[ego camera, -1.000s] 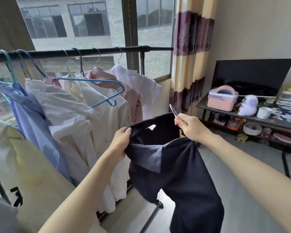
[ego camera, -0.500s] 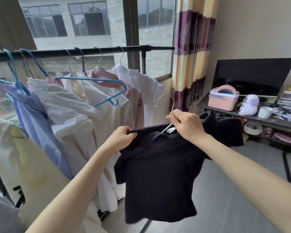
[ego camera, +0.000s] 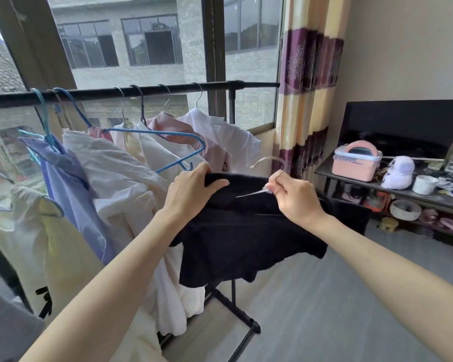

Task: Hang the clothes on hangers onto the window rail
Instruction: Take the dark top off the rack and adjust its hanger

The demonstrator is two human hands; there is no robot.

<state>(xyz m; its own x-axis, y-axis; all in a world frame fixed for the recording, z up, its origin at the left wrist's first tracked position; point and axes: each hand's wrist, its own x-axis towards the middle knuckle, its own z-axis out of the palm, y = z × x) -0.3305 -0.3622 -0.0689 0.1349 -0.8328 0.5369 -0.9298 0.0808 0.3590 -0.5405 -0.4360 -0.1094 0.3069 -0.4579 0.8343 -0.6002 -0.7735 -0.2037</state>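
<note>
A black top (ego camera: 249, 236) hangs spread out on a thin metal hanger (ego camera: 268, 161), held in front of me below the black rail (ego camera: 152, 90). My left hand (ego camera: 191, 189) grips the top's left shoulder edge. My right hand (ego camera: 293, 194) pinches the hanger's neck just under its hook. The hook is blurred and points left, well below the rail. Several shirts on hangers, white, pink and a lilac one (ego camera: 71, 189), fill the rail's left and middle. An empty blue hanger (ego camera: 165, 142) sticks out above them.
The rail's right end (ego camera: 259, 84) past the upright post is bare, beside a striped curtain (ego camera: 306, 82). A low shelf (ego camera: 377, 184) at right carries a pink box (ego camera: 356, 164), a white cup and a dark TV. The rack's foot (ego camera: 243, 317) crosses the grey floor.
The black top went from bunched and drooping to spread on the hanger. Both hands rose and moved a little right; my left hand shifted its grip onto the shoulder edge.
</note>
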